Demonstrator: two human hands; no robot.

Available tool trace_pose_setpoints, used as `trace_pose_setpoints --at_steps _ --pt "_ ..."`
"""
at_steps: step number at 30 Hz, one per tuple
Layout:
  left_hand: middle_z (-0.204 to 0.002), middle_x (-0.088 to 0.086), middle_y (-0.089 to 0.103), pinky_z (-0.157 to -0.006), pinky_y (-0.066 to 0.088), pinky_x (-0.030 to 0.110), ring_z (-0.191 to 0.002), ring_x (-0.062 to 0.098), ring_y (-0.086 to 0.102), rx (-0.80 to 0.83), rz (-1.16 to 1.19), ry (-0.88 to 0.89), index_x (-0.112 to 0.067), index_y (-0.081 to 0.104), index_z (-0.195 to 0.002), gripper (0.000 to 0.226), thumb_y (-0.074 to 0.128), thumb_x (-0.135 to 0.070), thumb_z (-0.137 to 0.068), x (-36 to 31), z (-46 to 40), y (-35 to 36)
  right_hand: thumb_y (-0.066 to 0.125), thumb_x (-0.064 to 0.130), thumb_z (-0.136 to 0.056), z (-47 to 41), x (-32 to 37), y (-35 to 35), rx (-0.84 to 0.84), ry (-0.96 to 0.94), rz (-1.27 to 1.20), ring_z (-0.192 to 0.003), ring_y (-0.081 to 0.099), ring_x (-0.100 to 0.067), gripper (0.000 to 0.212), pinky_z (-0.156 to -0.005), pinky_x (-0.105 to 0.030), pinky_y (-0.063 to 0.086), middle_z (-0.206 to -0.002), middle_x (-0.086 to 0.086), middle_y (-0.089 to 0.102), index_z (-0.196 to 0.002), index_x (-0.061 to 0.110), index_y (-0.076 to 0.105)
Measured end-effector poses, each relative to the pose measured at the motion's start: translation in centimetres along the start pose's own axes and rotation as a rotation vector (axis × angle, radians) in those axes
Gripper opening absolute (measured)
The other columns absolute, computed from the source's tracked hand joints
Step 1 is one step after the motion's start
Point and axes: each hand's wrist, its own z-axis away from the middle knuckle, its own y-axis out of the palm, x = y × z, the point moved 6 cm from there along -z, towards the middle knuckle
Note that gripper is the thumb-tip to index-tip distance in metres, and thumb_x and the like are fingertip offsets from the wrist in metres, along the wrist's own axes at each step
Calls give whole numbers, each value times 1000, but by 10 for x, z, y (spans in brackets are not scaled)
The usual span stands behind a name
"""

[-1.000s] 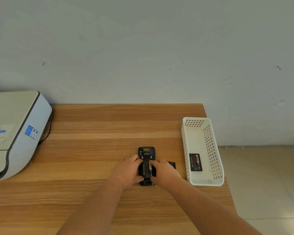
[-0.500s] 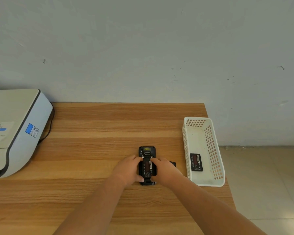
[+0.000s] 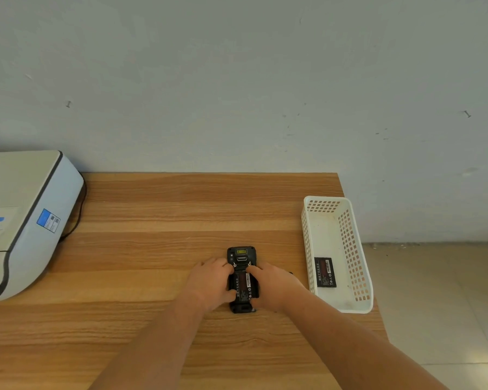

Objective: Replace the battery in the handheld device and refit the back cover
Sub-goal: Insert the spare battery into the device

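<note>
In the head view, the handheld device [image 3: 242, 280] lies face down on the wooden bench [image 3: 164, 249], its back open and a battery [image 3: 244, 285] with a red-and-black label seated in the compartment. The left hand [image 3: 209, 285] curls its grip round the device's left edge, thumb low on the side and forefinger up by the top of the battery bay; the right hand [image 3: 273, 285] grips the right edge in mirror fashion. Against the frames half a second and a second back, both hands keep the same clamp on the device, and the forefingers have crept slightly up toward the two small latches. A dark piece [image 3: 290, 273] peeks out just behind the right hand, too hidden to identify. A second battery [image 3: 325, 272] lies unmoved in the white basket [image 3: 358, 277] at the bench's right edge, and the printer [image 3: 26, 218] stands at far left.
</note>
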Motion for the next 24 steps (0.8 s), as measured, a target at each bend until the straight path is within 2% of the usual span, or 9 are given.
trace_pose_setpoints --at_steps 6,11,19,24 --pt "-137 -9 47 -110 32 40 -129 14 43 84 71 -9 -26 41 -142 79 72 -54 -75 5 1 7 66 38 -80 0 1 1 -12 12 9 -105 54 -21 64 -80 -36 52 -120 -3 53 -137 22 41" --pt "-137 -9 48 -112 32 39 -129 14 44 40 79 -25 -27 41 -142 74 73 -48 -78 1 1 6 66 35 -83 -1 -1 1 -28 39 -32 -109 54 -23 67 -86 -38 52 -125 -3 52 -142 23 36" --pt "-137 -7 50 -112 31 40 -130 16 43 56 41 -30 -27 44 -138 70 71 -50 -79 0 -2 3 67 35 -86 -5 -6 -2 -10 69 -60 -109 55 -22 60 -86 -37 51 -126 -3 52 -139 27 41" --pt "-131 -4 54 -106 35 39 -125 18 47 65 -24 -28 -26 49 -129 58 70 -49 -80 -4 -4 4 68 31 -85 -8 -5 -1 6 93 -39 -110 55 -24 55 -85 -37 51 -125 -4 53 -134 25 45"
